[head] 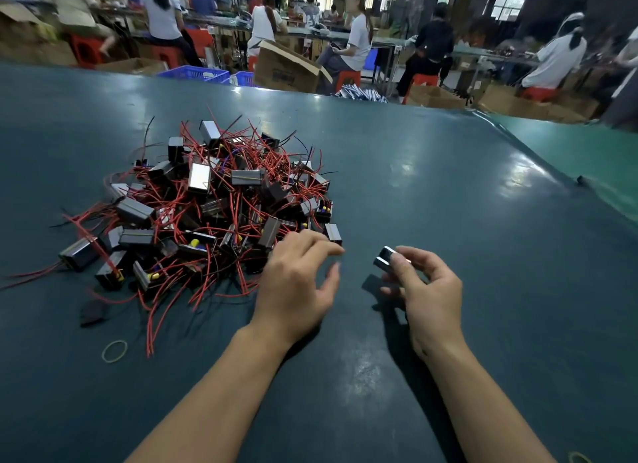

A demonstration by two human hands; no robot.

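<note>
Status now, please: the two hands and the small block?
Right hand grips small metal block. Left hand open beside pile of wired parts. Rubber band lies apart, nothing between hands.

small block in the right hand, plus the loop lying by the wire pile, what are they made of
The small block, pinched by the right hand, looks like polished metal casing: bright highlights beside dark faces. The loop is probably a rubber band: matte tan, thin, lying limp on the table. In the wire pile, the red leads seem plastic-insulated and slightly glossy.
</note>
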